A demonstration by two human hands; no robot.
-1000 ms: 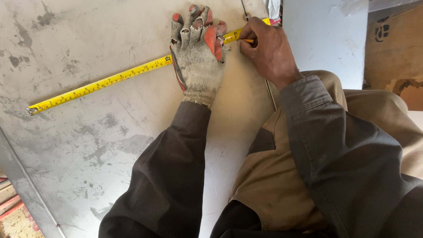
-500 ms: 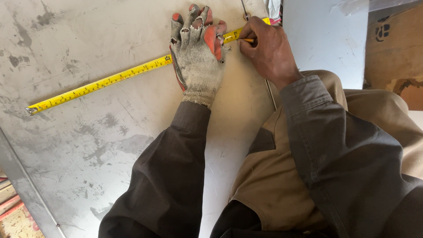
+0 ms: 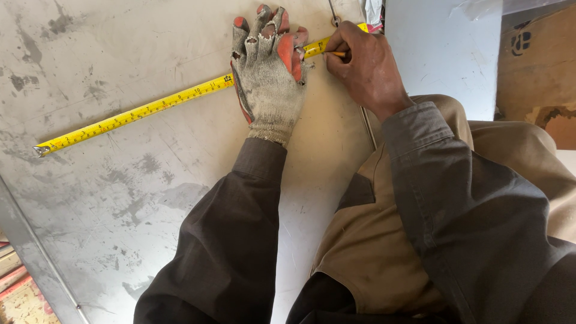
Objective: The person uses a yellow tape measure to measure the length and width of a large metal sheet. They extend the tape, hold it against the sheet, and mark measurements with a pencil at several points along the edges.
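Note:
A yellow tape measure lies stretched diagonally across a grey metal sheet, its hooked end near the sheet's left edge. My left hand, in a worn grey and red glove, presses flat on the tape with its fingers spread. Just to its right, my bare right hand pinches a small yellow pencil whose tip touches the sheet beside the tape.
The sheet is stained with dark patches. A pale blue panel lies at the upper right, with brown cardboard beyond it. My knee in tan trousers rests on the sheet. Wooden boards show at the bottom left.

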